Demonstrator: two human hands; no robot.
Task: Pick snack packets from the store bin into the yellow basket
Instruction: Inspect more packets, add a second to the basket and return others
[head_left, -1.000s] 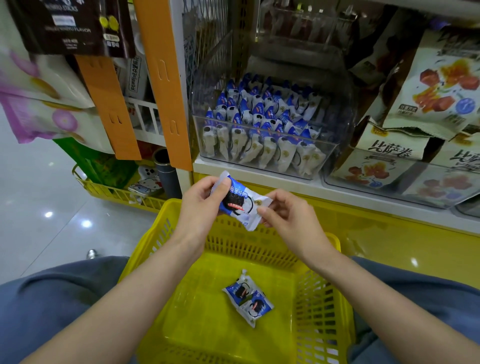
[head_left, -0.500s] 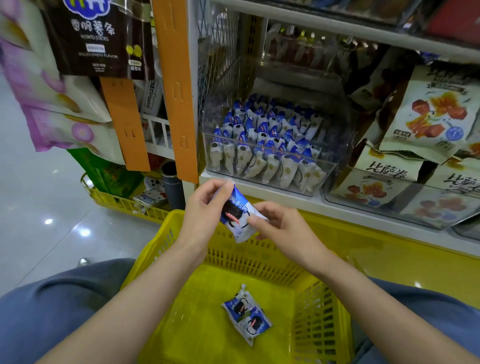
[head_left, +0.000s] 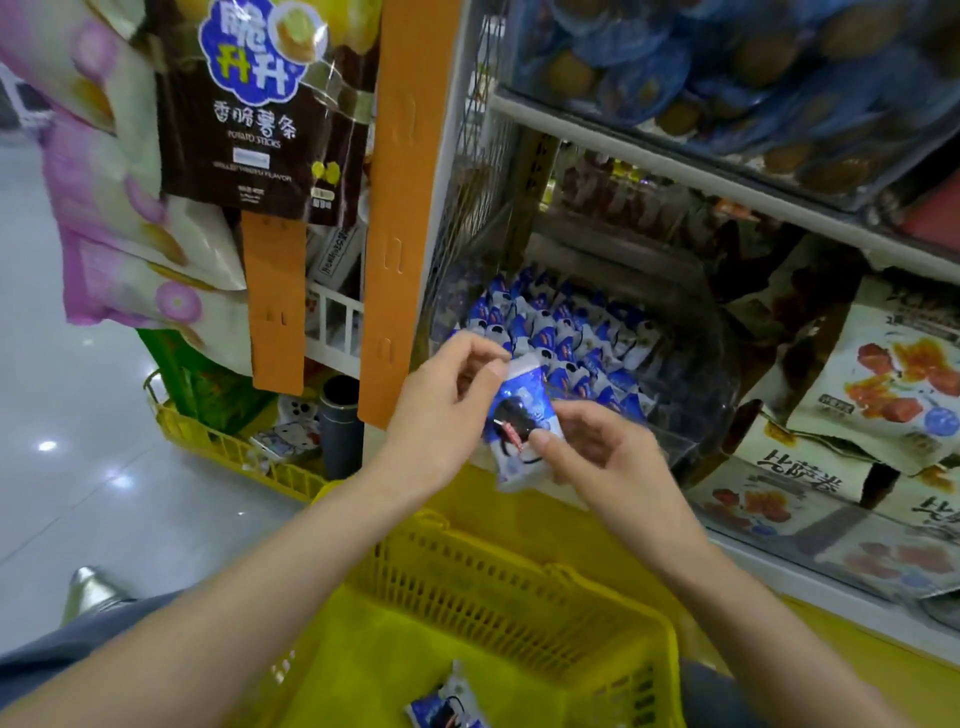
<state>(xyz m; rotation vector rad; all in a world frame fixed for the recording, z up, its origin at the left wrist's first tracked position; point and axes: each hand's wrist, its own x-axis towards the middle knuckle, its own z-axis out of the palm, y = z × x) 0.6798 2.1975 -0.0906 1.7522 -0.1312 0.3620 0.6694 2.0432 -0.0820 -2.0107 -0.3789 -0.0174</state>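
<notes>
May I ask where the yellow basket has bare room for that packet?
The yellow basket has bare floor between its far wall and the dropped packets, also left of them. The store bin is packed full; left hand and right hand pinch the held packet before it.

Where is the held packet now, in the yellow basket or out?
Out. The left hand and right hand pinch the held packet in front of the store bin, clear of the yellow basket.

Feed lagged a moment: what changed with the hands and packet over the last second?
The held packet has swung from slanting across to nearly upright: left hand pinches its top, right hand its lower side. The view tilted upward. Nothing was let go; both hands keep hold, and the dropped packet still lies in the yellow basket.
</notes>
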